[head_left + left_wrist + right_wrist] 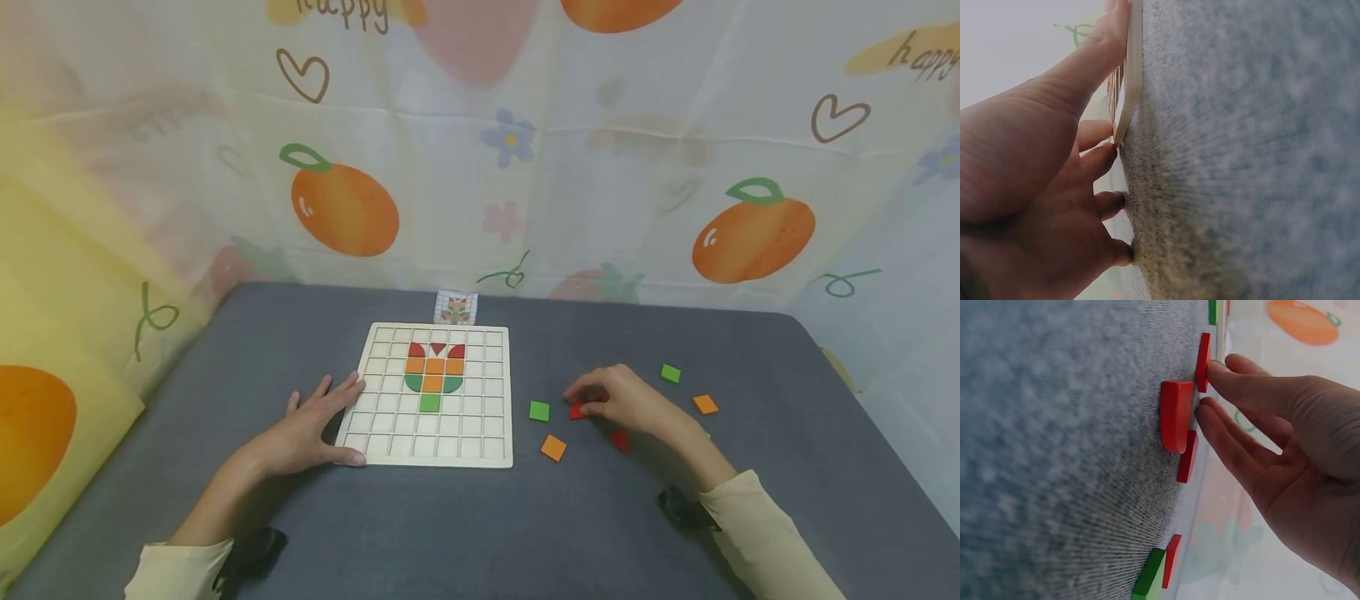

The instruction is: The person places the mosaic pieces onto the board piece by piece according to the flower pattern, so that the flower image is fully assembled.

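On the grey, felt-like desk [645,533] lies a square wooden board [431,394], flat, its face cut into a grid of small square cells. Near the far edge of the grid a flower is laid out in flat tiles: red at the top, orange squares under them, green rounded pieces and one green square as the stem, so the figure runs lengthwise away from the person, its red top toward the far edge of the desk. A small picture card [456,307] lies just beyond the board. The left hand [315,421] rests flat at the board's left edge, fingers spread and relaxed, gripping nothing. Right of the board lie loose green, orange and red tiles. The right hand [626,400] touches a red tile [576,410] with nearly straight fingers.
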Motion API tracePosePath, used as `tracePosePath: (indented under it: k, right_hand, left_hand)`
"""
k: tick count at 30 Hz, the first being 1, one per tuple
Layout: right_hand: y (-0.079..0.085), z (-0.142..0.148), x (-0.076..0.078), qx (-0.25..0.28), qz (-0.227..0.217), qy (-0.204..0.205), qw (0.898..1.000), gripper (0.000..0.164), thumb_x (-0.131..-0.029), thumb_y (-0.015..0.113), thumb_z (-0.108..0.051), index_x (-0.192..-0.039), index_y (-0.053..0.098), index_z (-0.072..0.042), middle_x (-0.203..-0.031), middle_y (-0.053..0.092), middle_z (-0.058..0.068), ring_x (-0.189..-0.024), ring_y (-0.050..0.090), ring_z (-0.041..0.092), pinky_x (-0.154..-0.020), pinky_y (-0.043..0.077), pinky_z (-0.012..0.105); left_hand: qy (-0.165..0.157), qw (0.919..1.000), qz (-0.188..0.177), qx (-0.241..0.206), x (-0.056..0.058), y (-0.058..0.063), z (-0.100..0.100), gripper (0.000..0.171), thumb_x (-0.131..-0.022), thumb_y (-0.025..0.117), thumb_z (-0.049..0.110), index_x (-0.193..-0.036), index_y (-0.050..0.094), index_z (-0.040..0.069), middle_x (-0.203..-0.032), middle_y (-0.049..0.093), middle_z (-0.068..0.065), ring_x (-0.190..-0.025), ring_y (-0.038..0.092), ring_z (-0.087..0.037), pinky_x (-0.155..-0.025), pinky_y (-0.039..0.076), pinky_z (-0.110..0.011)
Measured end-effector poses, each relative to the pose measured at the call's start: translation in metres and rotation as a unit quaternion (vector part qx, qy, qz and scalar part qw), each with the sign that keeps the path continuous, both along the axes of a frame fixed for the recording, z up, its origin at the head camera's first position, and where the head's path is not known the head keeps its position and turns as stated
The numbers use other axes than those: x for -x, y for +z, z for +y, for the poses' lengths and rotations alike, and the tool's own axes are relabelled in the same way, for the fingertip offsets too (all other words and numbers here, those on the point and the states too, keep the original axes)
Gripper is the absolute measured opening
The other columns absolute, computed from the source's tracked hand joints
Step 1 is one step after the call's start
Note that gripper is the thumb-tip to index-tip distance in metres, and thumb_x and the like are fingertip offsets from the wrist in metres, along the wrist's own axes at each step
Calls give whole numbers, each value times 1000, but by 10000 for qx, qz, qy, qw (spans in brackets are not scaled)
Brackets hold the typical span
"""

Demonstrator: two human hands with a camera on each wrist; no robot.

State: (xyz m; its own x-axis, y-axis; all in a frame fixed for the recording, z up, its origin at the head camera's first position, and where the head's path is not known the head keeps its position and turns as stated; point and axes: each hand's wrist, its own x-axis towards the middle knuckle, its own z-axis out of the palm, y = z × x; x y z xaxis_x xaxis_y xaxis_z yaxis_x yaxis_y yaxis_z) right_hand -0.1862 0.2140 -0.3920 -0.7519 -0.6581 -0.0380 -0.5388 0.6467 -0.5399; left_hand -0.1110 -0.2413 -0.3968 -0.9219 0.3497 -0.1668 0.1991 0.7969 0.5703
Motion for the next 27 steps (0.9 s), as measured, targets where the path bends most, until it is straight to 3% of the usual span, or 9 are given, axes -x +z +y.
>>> tracePosePath:
  k: [8,17,27]
  right_hand:
    - [-3,-4,-3,216,-69,-45,9997,28,-84,74,0,-111,72,-5,-96,72,-1,-88,68,15,-76,55,29]
    - [-1,0,-5,155,-332,-59,9993,33,-84,76,-4,-116,70,-4,-101,73,2,-92,69,16,-79,56,30]
    - [5,-1,-5,66,7,-79,9999,29,-81,77,1,-109,73,-5,-89,69,-4,-81,64,10,-73,55,28]
  left_hand:
    - [64,10000,-35,55,-2,-2,-3,112,-68,83,52,-153,29,4,-160,18,-22,-143,3,-55,-101,-4,-77]
    - [32,10000,-10,-11,-1,-4,-2,111,-69,83,52,-154,28,5,-161,17,-21,-144,2,-54,-102,-5,-76]
    - [33,10000,14,3,-1,-2,0,111,-68,83,52,-153,29,5,-160,18,-22,-143,3,-54,-102,-4,-76]
